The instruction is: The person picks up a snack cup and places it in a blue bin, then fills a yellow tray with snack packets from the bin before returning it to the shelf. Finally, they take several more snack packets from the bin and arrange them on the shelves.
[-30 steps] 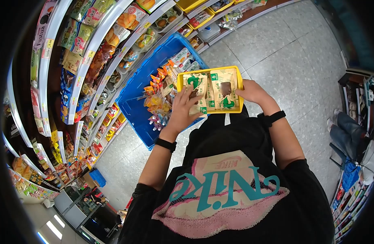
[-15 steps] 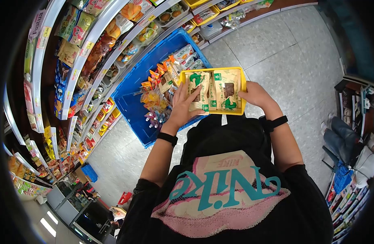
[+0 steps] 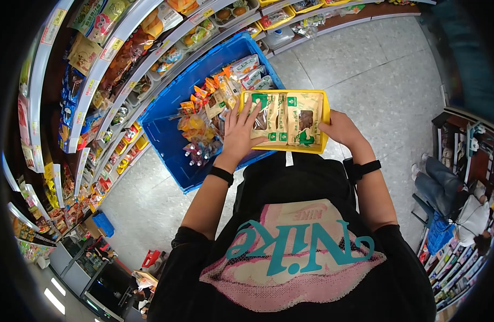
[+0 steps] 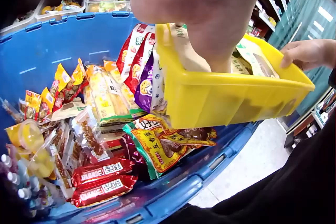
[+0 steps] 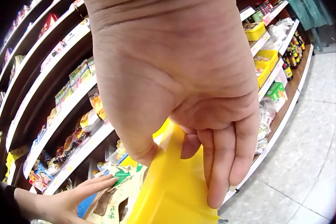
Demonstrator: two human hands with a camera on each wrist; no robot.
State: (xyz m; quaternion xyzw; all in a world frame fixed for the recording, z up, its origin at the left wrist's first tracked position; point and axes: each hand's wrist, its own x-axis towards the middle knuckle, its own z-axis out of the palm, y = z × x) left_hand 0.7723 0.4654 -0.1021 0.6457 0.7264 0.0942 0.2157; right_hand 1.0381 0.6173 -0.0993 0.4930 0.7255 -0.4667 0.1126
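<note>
A yellow plastic bin (image 3: 326, 140) holds several cream paper packets (image 3: 306, 115) with green print and small dark windows. My right hand (image 3: 344, 131) grips its right end, thumb over the rim and fingers along the outer wall, as the right wrist view shows. On the packets at the left end lies my left hand (image 3: 238, 134), its fingers straight and spread. Beneath and to the left stands a blue crate (image 3: 160, 126), partly covered by the bin. Inside it are red-wrapped snack bars (image 4: 105, 182), a green-and-yellow packet (image 4: 163, 148) and small bottles (image 4: 21, 184).
Curved store shelves (image 3: 104, 59) full of packaged snacks run along the left and back, close to the crate. Grey tiled floor (image 3: 360, 75) stretches to the right. A person (image 3: 445, 182) is at the far right by another shelf. A dark-screened unit (image 3: 110, 287) stands lower left.
The packets under my left hand now sit straighter and closer together in the bin. My left hand has shifted slightly over them, while my right hand keeps its grip. The head view has turned slightly.
</note>
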